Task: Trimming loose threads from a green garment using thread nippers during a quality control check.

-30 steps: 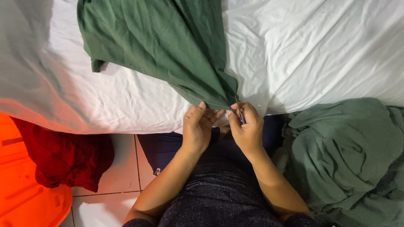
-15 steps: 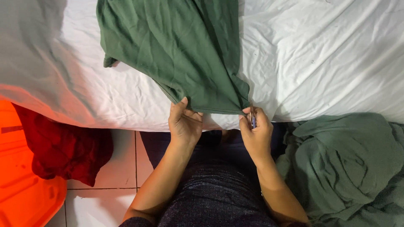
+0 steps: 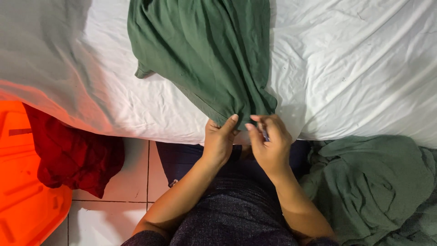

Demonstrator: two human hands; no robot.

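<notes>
Both hands, the left hand (image 3: 220, 139) and right hand (image 3: 269, 143), pinch the near hem of a dark green garment (image 3: 209, 54) spread on the white-sheeted bed (image 3: 364, 73); the right seemingly also holds something small.

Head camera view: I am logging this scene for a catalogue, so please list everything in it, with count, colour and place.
Dark green cloth garment: one, dark green, spread on the bed, its lower edge at the bed's near edge.
White bed sheet: one, white, wrinkled, across the top.
Crumpled grey-green cloth pile: one, grey-green, lower right below the bed edge.
Dark red cloth: one, dark red, left, draped over the orange thing.
Orange plastic thing: one, orange, lower left corner.
White tiled floor: white, below the bed.
Left hand: one, pinching the garment's lower edge.
Right hand: one, gripping that edge beside it.
</notes>
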